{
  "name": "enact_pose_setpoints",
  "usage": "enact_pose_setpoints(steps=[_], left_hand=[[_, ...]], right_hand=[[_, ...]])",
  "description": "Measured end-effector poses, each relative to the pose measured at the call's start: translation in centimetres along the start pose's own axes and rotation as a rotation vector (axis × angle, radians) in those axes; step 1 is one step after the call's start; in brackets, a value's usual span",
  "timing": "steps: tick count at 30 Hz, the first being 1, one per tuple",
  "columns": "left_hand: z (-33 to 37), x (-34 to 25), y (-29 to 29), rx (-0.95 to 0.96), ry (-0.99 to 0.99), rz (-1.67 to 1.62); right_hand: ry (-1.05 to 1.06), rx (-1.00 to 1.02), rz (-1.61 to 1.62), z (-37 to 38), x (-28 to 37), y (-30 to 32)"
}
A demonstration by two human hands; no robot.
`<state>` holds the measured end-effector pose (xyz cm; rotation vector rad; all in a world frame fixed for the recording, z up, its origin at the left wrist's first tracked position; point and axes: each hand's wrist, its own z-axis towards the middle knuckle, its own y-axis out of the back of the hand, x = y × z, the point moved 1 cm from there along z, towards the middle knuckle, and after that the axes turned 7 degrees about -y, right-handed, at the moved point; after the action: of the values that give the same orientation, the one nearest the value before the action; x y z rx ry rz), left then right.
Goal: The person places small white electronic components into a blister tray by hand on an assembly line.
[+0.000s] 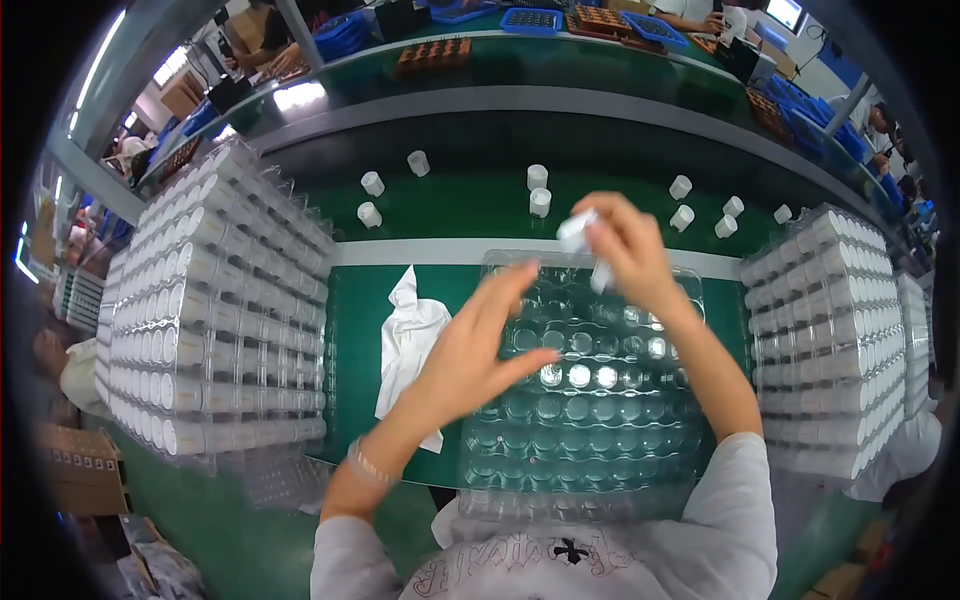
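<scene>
My right hand (630, 250) is raised over the far edge of a clear plastic tray (560, 410) with rows of round pockets. Its fingers close round a white cylindrical piece (576, 232), blurred by motion. Just below those fingers shows a second white piece (601, 277); whether it is gripped too, I cannot tell. My left hand (480, 350) hovers over the tray's left side, fingers stretched and thumb apart, holding nothing. A crumpled white cloth (408, 335) lies on the green table left of the tray.
Tall stacks of clear trays filled with white cylinders stand at the left (215, 320) and right (825, 340). Several loose white cylinders, one of them (540, 203) straight ahead, stand on the green conveyor belt (460, 215). Beyond it, people work near blue trays (530, 20).
</scene>
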<state>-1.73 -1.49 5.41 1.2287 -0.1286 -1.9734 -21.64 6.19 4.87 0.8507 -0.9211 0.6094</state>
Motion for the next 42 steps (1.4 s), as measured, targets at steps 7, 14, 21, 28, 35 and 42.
enact_pose_setpoints(steps=[7, 14, 21, 28, 35, 42], left_hand=[[0.9, 4.3, -4.3, -0.266, -0.049, -0.505], [-0.2, 5.9, -4.2, -0.253, 0.085, -0.500], [-0.4, 6.0, -3.9, -0.279, 0.279, -0.764], [-0.2, 6.4, -3.9, -0.279, 0.234, -0.736], [0.3, 6.9, -4.5, -0.299, 0.271, -0.597], [-0.6, 7.2, -4.3, -0.228, 0.252, -0.492]], right_hand=[[-0.026, -0.043, 0.249, -3.5, 0.9, -1.9], [-0.849, 0.134, 0.814, -2.6, -2.4, -0.8], [-0.682, 0.220, 0.875, -2.7, -0.5, -1.6], [-0.610, 0.238, 0.754, -2.6, -1.8, -0.6], [-0.541, 0.268, 0.743, -2.4, -2.6, -0.6], [-0.133, 0.201, 0.415, -2.9, -4.0, -2.5]])
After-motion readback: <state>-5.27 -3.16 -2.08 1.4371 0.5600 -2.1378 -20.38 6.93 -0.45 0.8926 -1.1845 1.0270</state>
